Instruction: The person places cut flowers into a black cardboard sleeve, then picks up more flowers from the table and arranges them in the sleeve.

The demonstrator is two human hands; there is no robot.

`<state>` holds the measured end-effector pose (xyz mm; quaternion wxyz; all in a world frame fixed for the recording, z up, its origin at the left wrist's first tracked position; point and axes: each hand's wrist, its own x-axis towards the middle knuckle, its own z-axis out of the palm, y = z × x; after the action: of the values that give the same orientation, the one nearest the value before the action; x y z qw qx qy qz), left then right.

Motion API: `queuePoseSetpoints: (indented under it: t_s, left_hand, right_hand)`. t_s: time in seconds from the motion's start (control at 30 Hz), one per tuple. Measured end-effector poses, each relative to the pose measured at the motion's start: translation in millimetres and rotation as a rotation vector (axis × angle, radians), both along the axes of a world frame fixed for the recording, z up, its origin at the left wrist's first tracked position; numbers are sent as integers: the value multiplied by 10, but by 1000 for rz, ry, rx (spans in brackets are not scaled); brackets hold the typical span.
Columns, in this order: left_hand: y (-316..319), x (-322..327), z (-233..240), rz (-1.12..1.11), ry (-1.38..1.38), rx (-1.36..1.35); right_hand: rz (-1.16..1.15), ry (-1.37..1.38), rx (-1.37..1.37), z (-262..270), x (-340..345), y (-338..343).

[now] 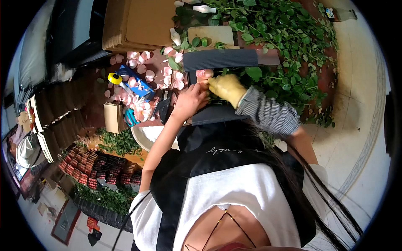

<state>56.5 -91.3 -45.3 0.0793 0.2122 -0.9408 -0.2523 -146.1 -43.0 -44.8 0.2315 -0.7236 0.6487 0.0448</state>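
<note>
My bare left hand [192, 99] reaches in from the left, its fingers at a pale pink rose [204, 74] that lies on dark corrugated wrapping [220, 59]. My right hand [226, 88], in a yellow glove with a striped grey sleeve, is bent close against the rose's right side. Whether either hand grips the bloom or its stem cannot be told, as the fingertips are partly hidden. Another dark flap of corrugated sheet [216, 114] lies nearer my apron. Green leaves show between the two dark sheets, under and beside the gloved hand.
Loose pink petals [150, 75], a blue box [138, 82], a yellow tape roll [115, 78], a black stapler [164, 106] and teal-handled scissors [130, 118] lie left. Cardboard sheets [147, 25] stand at the back. Leafy stems [292, 50] cover the right side. A round basin [143, 138] sits below.
</note>
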Motion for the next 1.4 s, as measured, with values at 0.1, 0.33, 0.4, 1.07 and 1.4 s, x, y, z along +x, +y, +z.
queuePoseSetpoints:
  t_s: [0.1, 0.33, 0.4, 1.07, 1.4]
  left_hand:
    - [-19, -7, -22, -53, -17, -127]
    - [-5, 20, 67, 4, -63, 162]
    - [-5, 37, 41, 61, 108, 312]
    - [45, -279, -704, 688, 239, 278]
    - [37, -269, -703, 665, 284, 255]
  right_hand:
    - [112, 109, -57, -60, 51, 17]
    - [-91, 187, -82, 173, -77, 100]
    - [-11, 105, -16, 105, -158, 19]
    - [-101, -50, -108, 135, -206, 158]
    - [-149, -269, -425, 128, -238, 24]
